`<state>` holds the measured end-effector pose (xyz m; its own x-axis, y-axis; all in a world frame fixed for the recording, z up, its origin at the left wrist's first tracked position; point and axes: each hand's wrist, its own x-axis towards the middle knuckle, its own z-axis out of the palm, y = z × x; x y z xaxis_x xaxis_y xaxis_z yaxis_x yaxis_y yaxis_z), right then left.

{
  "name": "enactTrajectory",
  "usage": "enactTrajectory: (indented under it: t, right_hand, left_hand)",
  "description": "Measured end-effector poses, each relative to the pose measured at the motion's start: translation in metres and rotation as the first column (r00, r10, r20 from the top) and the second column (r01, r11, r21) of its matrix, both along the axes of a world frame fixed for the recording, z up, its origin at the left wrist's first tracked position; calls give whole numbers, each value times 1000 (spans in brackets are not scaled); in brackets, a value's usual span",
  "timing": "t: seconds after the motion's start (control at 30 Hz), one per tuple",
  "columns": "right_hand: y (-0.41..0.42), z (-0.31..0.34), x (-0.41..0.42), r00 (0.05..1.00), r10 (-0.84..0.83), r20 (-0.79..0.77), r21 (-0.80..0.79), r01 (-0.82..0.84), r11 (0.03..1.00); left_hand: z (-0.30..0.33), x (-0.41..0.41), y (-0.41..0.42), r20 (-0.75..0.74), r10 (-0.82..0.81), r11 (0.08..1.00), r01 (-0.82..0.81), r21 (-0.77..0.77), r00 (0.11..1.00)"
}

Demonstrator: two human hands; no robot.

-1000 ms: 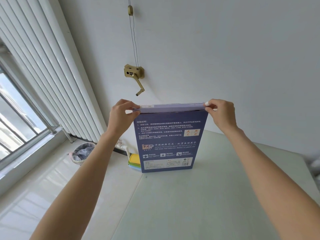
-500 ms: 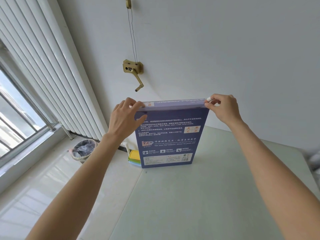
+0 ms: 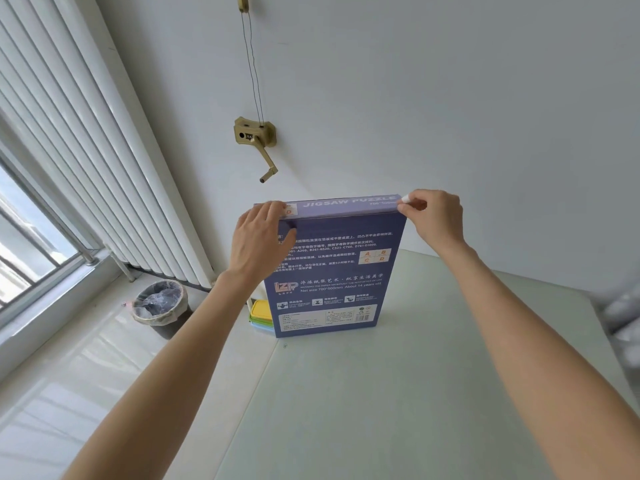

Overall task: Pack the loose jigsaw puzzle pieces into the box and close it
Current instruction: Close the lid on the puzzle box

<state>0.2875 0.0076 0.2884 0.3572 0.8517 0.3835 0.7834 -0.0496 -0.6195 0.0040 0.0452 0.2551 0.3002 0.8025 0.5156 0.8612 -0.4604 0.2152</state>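
Observation:
A purple jigsaw puzzle box [image 3: 332, 271] stands upright on its narrow end on the white table [image 3: 398, 393], its printed back facing me and its top flap lying flat. My left hand [image 3: 259, 244] rests over the box's top left corner, fingers on the top flap and thumb on the back face. At the top right corner my right hand [image 3: 436, 216] pinches the flap's edge. No loose puzzle pieces are visible.
Stacked yellow, green and blue lids or containers [image 3: 259, 315] lie behind the box's lower left. A lined waste bin [image 3: 161, 306] stands on the floor at left, under vertical blinds [image 3: 86, 168]. A brass crank [image 3: 258, 143] hangs on the wall [image 3: 450, 116] behind the table.
The top flap has gone down flat onto the box. My left hand slid from the corner's edge to lie over the corner. My right hand stays pinching the right corner.

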Motion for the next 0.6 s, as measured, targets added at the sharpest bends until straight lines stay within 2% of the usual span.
enactTrajectory:
  t: [0.07, 0.13, 0.27, 0.5, 0.6]
  right_hand:
    - [-1, 2, 1, 994, -32, -105, -36, 29, 999]
    - [1, 3, 3, 990, -48, -132, -81, 38, 996]
    - [4, 6, 6, 963, -15, -269, -158, -29, 987]
    - [21, 14, 0, 889, -104, -445, -287, -31, 958]
    - [24, 11, -5, 817, -148, -558, -313, -42, 949]
  left_hand:
    - [2, 5, 1, 7, 9, 1000, -9, 14, 1000]
    - [0, 6, 1, -8, 10, 998, -10, 56, 1000]
    - [0, 6, 4, -41, 5, 997, -2, 79, 999]
    - [-1, 0, 13, -60, -51, 997, 55, 58, 997]
    - [-4, 0, 12, -46, -66, 994, 69, 84, 997]
